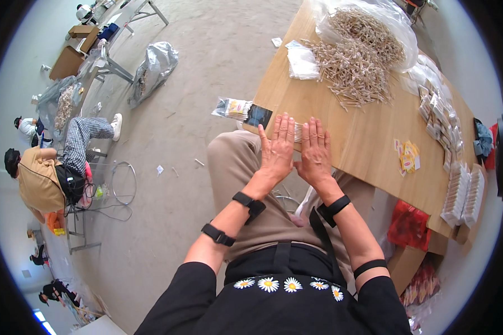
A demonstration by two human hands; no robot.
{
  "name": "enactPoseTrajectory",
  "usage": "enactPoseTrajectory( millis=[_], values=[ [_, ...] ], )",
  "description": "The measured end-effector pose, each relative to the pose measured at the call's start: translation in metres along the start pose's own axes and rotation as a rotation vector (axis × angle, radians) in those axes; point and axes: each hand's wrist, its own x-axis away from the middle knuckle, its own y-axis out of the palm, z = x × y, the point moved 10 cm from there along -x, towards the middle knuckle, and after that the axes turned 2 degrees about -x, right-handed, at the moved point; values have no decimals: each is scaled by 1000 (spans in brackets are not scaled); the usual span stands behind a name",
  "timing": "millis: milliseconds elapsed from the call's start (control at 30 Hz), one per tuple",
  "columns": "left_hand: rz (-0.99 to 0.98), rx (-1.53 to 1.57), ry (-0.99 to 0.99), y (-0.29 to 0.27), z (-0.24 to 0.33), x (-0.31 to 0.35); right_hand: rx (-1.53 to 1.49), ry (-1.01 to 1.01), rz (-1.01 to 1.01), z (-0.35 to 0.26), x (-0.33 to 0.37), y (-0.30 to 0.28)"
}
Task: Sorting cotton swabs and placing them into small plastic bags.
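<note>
My left hand [276, 151] and my right hand [315, 153] lie side by side at the near edge of the wooden table [363, 137]. Fingers on both are stretched out flat and point away from me. A small row of cotton swabs [298, 133] shows between the two hands; the fingers partly hide it. Just left of my left fingertips, a dark flat piece [258, 116] lies on the table corner. Against it, a clear packet of cotton swabs [233, 108] sticks out past the edge.
A large heap of loose cotton swabs [355, 70] spills from a clear bag at the far side. Near it lie clear plastic sleeves [302, 61]. Yellow cards [409, 156], filled packets [439, 120] and white stacks [464, 192] are rightward. Another person [44, 173] sits at left.
</note>
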Motion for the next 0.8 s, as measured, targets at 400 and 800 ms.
enactPoseTrajectory(
  millis=[400, 800],
  values=[
    [246, 2006, -780, 41, -149, 45, -5, 6, 5, -3, -1, -7],
    [341, 2211, -900, 91, -198, -24, 8, 23, -29, -2, -2, -5]
  ],
)
